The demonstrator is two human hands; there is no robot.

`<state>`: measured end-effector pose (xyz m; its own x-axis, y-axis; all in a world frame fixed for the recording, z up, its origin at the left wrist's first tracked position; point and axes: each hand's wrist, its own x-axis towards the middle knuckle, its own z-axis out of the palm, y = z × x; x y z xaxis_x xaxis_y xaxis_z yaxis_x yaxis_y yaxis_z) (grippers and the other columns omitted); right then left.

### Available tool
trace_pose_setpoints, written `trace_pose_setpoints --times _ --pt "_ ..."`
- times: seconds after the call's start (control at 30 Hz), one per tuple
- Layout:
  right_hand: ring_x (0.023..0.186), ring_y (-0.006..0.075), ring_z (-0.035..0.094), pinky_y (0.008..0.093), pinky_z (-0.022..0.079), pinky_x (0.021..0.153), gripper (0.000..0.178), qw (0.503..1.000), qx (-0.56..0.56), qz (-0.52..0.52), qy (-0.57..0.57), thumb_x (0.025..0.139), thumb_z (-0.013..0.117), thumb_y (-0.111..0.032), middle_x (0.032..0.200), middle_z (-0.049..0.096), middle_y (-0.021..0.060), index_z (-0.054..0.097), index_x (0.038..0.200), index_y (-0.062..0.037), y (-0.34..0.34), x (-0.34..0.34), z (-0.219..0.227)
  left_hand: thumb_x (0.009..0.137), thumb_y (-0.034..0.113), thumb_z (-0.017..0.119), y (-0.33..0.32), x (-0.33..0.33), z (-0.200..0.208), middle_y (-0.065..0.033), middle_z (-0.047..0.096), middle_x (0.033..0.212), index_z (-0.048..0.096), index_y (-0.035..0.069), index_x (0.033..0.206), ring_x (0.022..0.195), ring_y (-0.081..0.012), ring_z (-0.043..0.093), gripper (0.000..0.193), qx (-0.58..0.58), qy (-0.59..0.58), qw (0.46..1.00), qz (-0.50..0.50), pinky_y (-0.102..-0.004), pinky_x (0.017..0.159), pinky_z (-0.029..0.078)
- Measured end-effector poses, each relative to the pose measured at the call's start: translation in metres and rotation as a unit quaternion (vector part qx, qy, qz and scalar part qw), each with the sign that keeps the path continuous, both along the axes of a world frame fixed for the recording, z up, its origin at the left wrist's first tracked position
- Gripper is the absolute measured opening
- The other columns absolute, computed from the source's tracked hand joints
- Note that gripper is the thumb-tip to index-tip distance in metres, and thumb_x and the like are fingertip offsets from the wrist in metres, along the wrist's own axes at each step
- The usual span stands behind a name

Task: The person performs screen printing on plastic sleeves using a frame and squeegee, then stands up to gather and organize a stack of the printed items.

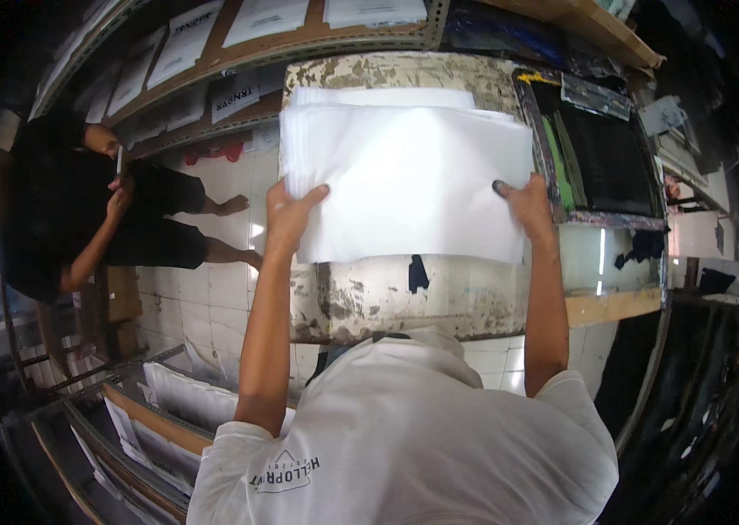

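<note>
A thick stack of white sheets point(413, 188) is held between my two hands above a worn, paint-stained table point(352, 297). My left hand point(295, 210) grips the stack's left edge, thumb on top and fingers underneath. At the right edge my right hand point(527, 206) does the same, its thumb tip darkened. Beyond the held sheets, the edge of another white pile point(387, 94) shows, partly covered by them. A small black scrap point(418, 273) lies on the table just below the stack.
Right of the stack lies a dark framed screen point(610, 162) with green strips. Racks with printed white sheets point(264, 21) stand at the far side, and more shelving point(160, 411) at the lower left. Another person point(81, 206) is on the left, holding a small object.
</note>
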<state>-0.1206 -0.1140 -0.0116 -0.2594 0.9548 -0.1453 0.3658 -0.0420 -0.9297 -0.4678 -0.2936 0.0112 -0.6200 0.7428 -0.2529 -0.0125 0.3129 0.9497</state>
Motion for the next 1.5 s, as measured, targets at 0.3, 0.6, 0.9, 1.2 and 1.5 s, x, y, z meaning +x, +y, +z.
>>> trace_pose_setpoints --times 0.3,0.6,0.9,1.2,1.5 --pt "0.078 0.0225 0.071 0.0360 0.057 0.070 0.030 0.991 -0.128 0.006 -0.029 0.080 0.077 -0.003 0.094 0.074 0.0166 0.070 0.107 0.0070 0.136 -0.040 -0.036 0.077 0.011 0.084 0.127 -0.047 -0.022 -0.0212 0.072 0.103 0.061 -0.009 0.121 0.085 -0.0292 0.072 0.054 -0.127 0.008 0.991 -0.027 -0.0393 0.076 0.058" --pt "0.099 0.0402 0.069 0.0469 0.054 0.089 0.064 0.964 0.037 0.028 -0.262 0.072 0.084 -0.020 0.114 0.070 0.0211 0.059 0.128 -0.0017 0.134 -0.038 -0.086 0.067 0.040 0.089 0.122 -0.019 -0.060 -0.0210 0.031 0.160 0.043 0.009 0.149 0.145 -0.0405 0.032 0.099 -0.148 0.521 0.835 -0.094 -0.0495 0.112 0.035" --pt "0.130 0.0445 0.047 0.0533 0.044 0.106 0.077 0.929 0.144 -0.018 -0.340 0.083 0.078 -0.027 0.142 0.052 0.0244 0.044 0.147 -0.0028 0.106 -0.032 -0.108 0.077 0.040 0.083 0.076 -0.007 -0.080 -0.0184 0.024 0.165 0.056 0.013 0.143 0.151 -0.0396 0.022 0.077 -0.141 0.499 0.833 -0.194 -0.0541 0.117 0.022" --pt "0.133 0.0429 0.043 0.0506 0.037 0.111 0.061 0.908 0.370 0.114 -0.159 0.088 0.074 -0.009 0.144 0.048 0.0280 0.051 0.142 0.0040 -0.037 -0.074 -0.076 0.080 0.031 0.082 -0.125 0.059 -0.062 -0.0134 0.061 0.137 0.062 0.006 0.132 0.127 -0.0307 0.057 0.061 0.102 0.447 0.888 -0.034 -0.0457 0.107 0.039" --pt "0.133 0.0428 0.042 0.0517 0.034 0.112 0.060 0.826 0.311 0.469 -0.022 0.086 0.070 -0.006 0.145 0.050 0.0212 0.051 0.142 0.0013 -0.198 -0.200 -0.069 0.087 0.012 0.077 -0.370 0.124 -0.119 -0.0116 0.070 0.117 0.065 0.000 0.127 0.097 -0.0201 0.069 0.043 -0.042 0.189 0.893 0.405 -0.0352 0.084 0.053"
